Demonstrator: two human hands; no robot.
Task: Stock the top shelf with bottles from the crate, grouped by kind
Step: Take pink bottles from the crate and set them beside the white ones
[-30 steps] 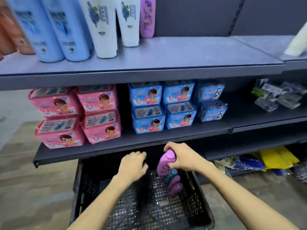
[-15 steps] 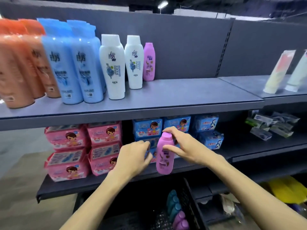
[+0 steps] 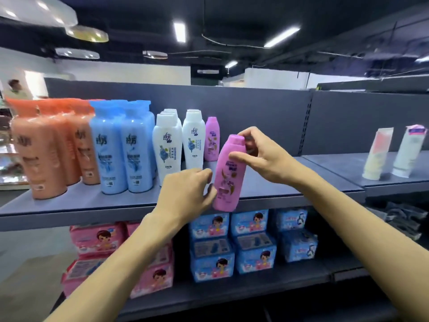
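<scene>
Head camera: a person's right hand (image 3: 267, 156) grips a pink bottle (image 3: 228, 175) round its cap end, thumb and fingers curled on it, while the left hand (image 3: 185, 194) pinches its lower side with bent fingers. The bottle hangs slightly tilted, in the air at the front edge of the top shelf (image 3: 104, 203). On that shelf a matching bottle (image 3: 212, 140) stands upright beside white bottles (image 3: 167, 147), then blue bottles (image 3: 123, 149) and orange bottles (image 3: 39, 154).
</scene>
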